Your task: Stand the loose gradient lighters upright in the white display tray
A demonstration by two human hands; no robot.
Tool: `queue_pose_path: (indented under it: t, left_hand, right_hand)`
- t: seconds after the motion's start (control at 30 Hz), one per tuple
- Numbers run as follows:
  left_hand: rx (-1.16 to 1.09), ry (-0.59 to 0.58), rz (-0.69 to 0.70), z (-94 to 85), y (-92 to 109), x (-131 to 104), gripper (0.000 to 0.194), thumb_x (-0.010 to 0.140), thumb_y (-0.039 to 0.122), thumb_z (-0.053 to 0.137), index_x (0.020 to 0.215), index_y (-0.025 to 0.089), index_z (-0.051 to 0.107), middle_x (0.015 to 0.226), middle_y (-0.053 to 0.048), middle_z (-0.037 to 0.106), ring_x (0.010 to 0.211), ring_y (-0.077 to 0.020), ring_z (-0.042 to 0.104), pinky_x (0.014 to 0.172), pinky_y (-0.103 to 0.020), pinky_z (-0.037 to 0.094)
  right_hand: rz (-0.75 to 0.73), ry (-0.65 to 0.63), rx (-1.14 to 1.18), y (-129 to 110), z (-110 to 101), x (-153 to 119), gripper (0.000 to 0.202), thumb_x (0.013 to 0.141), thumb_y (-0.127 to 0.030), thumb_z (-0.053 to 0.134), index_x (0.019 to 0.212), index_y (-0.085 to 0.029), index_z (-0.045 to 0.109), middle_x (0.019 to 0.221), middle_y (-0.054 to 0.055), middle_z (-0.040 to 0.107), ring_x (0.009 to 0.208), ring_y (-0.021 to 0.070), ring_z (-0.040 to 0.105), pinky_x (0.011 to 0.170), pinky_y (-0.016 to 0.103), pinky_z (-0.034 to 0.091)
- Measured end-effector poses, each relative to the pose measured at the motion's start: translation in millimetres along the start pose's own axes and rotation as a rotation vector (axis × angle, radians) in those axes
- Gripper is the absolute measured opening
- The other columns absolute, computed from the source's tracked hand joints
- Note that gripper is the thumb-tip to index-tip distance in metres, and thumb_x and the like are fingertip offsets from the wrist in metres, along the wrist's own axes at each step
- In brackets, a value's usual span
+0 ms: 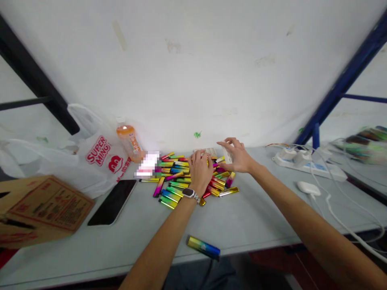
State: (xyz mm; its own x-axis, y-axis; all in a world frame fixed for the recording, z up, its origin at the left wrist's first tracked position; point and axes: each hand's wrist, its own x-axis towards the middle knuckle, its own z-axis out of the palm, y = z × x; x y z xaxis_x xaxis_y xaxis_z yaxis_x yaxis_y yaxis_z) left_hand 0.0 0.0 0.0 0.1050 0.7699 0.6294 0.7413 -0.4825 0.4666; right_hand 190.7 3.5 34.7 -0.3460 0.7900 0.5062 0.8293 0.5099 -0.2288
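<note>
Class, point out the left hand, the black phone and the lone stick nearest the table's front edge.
Left hand (200, 170), head view: back of hand.
Black phone (113, 202), head view: screen.
Lone stick (203, 247), head view: its side.

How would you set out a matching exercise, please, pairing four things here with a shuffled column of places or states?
1. Left hand
2. Bottle
3. Black-screened phone
4. Power strip

A. Flat beside the cardboard box
B. Holding plugs
C. Over the heap of colourful sticks
D. Orange

Pairs: 1-C, 2-D, 3-A, 4-B.
</note>
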Motion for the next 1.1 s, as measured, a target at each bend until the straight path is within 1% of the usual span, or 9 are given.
queue_pose_path:
  t: [0.17, 0.23, 0.3, 0.4, 0.57, 0.73, 0.93, 1.03, 1.1]
  left_hand:
    - [0.108, -0.007, 0.055, -30.0, 34, -14, 0.027, 0.096, 0.022, 0.042, 0.111, 0.019, 0.064, 0.128, -0.013, 0.062, 0.125, -0.0291, 0.050, 0.113, -0.051, 0.030]
    - [0.187, 0.009, 0.015, -37.9, 51, -25, 0.030, 0.097, 0.022, 0.038, 0.117, 0.019, 0.061, 0.133, -0.012, 0.059, 0.131, -0.0283, 0.045, 0.116, -0.053, 0.027]
    - [0.231, 0.036, -0.014, -38.7, 64, -35, 0.032, 0.097, 0.022, 0.038, 0.120, 0.019, 0.059, 0.137, -0.011, 0.056, 0.134, -0.0280, 0.043, 0.118, -0.053, 0.026]
    - [0.238, 0.044, -0.007, -26.9, 70, -41, 0.034, 0.095, 0.020, 0.040, 0.126, 0.020, 0.056, 0.139, -0.010, 0.055, 0.137, -0.0274, 0.041, 0.119, -0.053, 0.026]
    - [0.240, 0.066, 0.000, 1.0, 48, -22, 0.036, 0.094, 0.019, 0.041, 0.129, 0.016, 0.053, 0.138, -0.013, 0.055, 0.137, -0.0277, 0.041, 0.117, -0.051, 0.028]
    - [0.209, 0.071, -0.025, 12.0, 22, 14, 0.036, 0.090, 0.014, 0.044, 0.124, 0.017, 0.055, 0.135, -0.013, 0.056, 0.132, -0.0282, 0.043, 0.111, -0.049, 0.032]
    - [0.168, 0.051, -0.029, 6.7, 8, 38, 0.030, 0.090, 0.011, 0.043, 0.114, 0.019, 0.059, 0.123, -0.012, 0.060, 0.120, -0.0287, 0.049, 0.102, -0.048, 0.037]
    - [0.136, 0.016, 0.005, -5.6, 0, 39, 0.026, 0.092, 0.012, 0.041, 0.106, 0.020, 0.061, 0.114, -0.009, 0.062, 0.111, -0.0268, 0.054, 0.097, -0.045, 0.042]
    - [0.094, -0.036, 0.046, -17.8, -10, 37, 0.027, 0.092, 0.011, 0.039, 0.105, 0.020, 0.060, 0.111, -0.008, 0.063, 0.108, -0.0245, 0.056, 0.096, -0.041, 0.044]
  right_hand:
    - [0.093, 0.106, 0.026, 0, 10, 1, 0.077, 0.074, -0.061, 0.068, 0.140, -0.024, 0.051, 0.131, 0.015, 0.044, 0.118, 0.0343, 0.048, 0.102, 0.053, 0.036]
    - [0.137, 0.168, 0.040, -1, 16, 0, 0.074, 0.075, -0.061, 0.067, 0.137, -0.024, 0.053, 0.130, 0.014, 0.044, 0.119, 0.0345, 0.048, 0.101, 0.053, 0.037]
    - [0.181, 0.221, 0.049, -3, 22, -2, 0.073, 0.074, -0.061, 0.067, 0.136, -0.024, 0.055, 0.130, 0.014, 0.045, 0.120, 0.0346, 0.048, 0.101, 0.053, 0.037]
    - [0.225, 0.275, 0.054, -4, 27, -4, 0.071, 0.074, -0.059, 0.066, 0.134, -0.023, 0.055, 0.130, 0.015, 0.045, 0.120, 0.0344, 0.049, 0.102, 0.052, 0.037]
    - [0.271, 0.315, 0.051, 1, 28, -8, 0.069, 0.076, -0.059, 0.065, 0.134, -0.022, 0.056, 0.129, 0.015, 0.045, 0.118, 0.0342, 0.050, 0.102, 0.052, 0.037]
    - [0.289, 0.331, 0.117, 6, 30, -10, 0.068, 0.076, -0.057, 0.067, 0.134, -0.023, 0.055, 0.127, 0.014, 0.046, 0.121, 0.0343, 0.048, 0.105, 0.053, 0.036]
    - [0.295, 0.359, 0.434, -4, 33, -8, 0.067, 0.076, -0.056, 0.066, 0.134, -0.024, 0.053, 0.128, 0.013, 0.046, 0.118, 0.0303, 0.049, 0.096, 0.045, 0.045]
    - [0.333, 0.390, 0.604, -15, 36, -4, 0.065, 0.073, -0.053, 0.069, 0.128, -0.024, 0.053, 0.131, 0.011, 0.048, 0.118, 0.0301, 0.049, 0.093, 0.043, 0.046]
    - [0.357, 0.370, 0.761, -26, 40, 2, 0.060, 0.071, -0.048, 0.068, 0.124, -0.025, 0.053, 0.126, 0.009, 0.053, 0.112, 0.0289, 0.052, 0.091, 0.042, 0.047]
